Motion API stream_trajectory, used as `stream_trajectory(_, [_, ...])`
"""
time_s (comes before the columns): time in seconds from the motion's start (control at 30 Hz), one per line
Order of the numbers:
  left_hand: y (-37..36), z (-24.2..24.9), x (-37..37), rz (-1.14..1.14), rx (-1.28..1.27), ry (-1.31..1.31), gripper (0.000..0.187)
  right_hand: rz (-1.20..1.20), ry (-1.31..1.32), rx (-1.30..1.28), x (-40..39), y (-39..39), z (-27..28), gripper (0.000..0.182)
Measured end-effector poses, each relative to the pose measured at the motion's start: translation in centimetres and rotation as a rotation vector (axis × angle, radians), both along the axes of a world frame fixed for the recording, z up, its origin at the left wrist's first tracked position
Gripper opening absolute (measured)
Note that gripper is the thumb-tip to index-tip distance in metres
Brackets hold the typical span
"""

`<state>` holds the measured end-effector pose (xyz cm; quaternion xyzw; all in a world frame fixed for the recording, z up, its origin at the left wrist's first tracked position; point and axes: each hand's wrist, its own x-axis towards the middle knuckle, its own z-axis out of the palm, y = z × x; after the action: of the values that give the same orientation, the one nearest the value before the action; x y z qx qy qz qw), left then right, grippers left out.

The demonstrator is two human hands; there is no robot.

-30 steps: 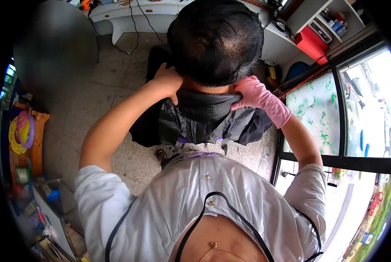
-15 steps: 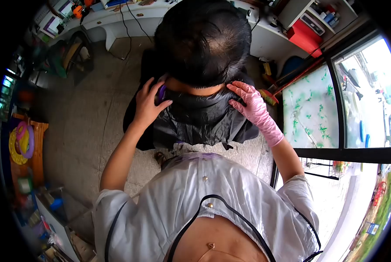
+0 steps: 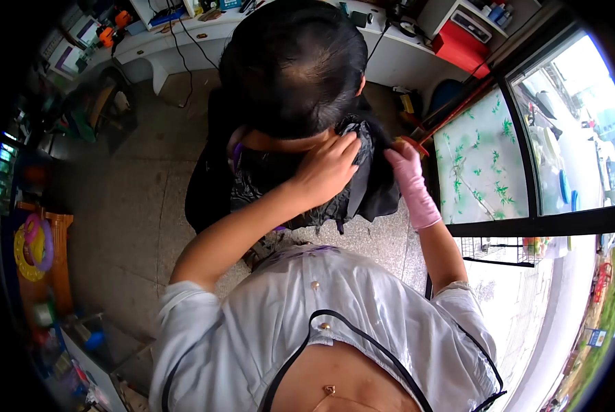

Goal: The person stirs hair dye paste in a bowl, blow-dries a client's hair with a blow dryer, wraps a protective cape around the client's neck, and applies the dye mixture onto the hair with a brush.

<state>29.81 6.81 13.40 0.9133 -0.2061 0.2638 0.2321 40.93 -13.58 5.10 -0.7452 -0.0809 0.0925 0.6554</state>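
Observation:
A person with dark hair (image 3: 294, 75) sits in front of me, seen from above and behind. A black cape (image 3: 208, 172) covers their shoulders, and a crinkled black plastic sheet (image 3: 256, 185) lies over it behind the neck. My bare left hand (image 3: 327, 168) reaches across to the right side of the neck, its fingers closed on the plastic sheet; their tips are partly hidden. Out by the right shoulder, my right hand (image 3: 407, 165), in a pink glove, pinches the edge of the cape and holds it outward. A purple edge (image 3: 237, 154) shows at the neck's left.
A white counter (image 3: 177, 34) with cords and small items curves behind the seated person. To the right stand a red box (image 3: 461, 48) and a glass door (image 3: 483, 165) with a leaf pattern. A wooden chair (image 3: 60, 240) with coloured rings is at left.
My left hand has moved from the left shoulder across to the right side of the neck. My right hand has shifted outward, pulling the cape edge. The view has shifted slightly.

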Motion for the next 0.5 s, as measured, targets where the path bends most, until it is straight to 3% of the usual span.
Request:
stream_trajectory(0.07, [-1.4, -1.2, 3.0, 0.103, 0.132, 0.125, 0.041, -0.126, 0.110, 0.143, 1.5, -1.3, 0.6, 0.017])
stream_trajectory(0.1, [-1.9, -1.7, 4.4, 0.209, 0.263, 0.251, 0.046, -0.158, 0.039, 0.141, 1.8, -1.5, 1.2, 0.015])
stream_trajectory(0.2, [-2.6, -2.7, 7.1, 0.223, 0.328, 0.410, 0.045, -0.179, -0.069, 0.210, 2.6, -1.2, 3.3, 0.014])
stream_trajectory(0.3, [-2.9, -2.3, 7.5, 0.217, 0.354, 0.434, 0.041, -0.108, -0.278, 0.452, 1.9, -0.2, 6.9, 0.015])
stream_trajectory(0.33, [-2.8, -2.6, 7.5, 0.214, 0.367, 0.424, 0.042, -0.078, -0.333, 0.411, 1.1, 0.0, 7.9, 0.017])
stream_trajectory(0.43, [-2.9, -2.6, 6.8, 0.279, 0.294, 0.494, 0.045, 0.157, -0.395, -0.286, -3.8, -2.0, 9.1, 0.024])
stream_trajectory(0.47, [-2.4, -3.8, 5.6, 0.303, 0.346, 0.274, 0.048, 0.335, -0.462, -0.532, -4.8, -3.0, 7.5, 0.027])
stream_trajectory(0.5, [-2.6, -5.1, 3.9, 0.299, 0.403, 0.053, 0.053, 0.355, -0.388, -0.514, -5.6, -3.3, 4.9, 0.030])
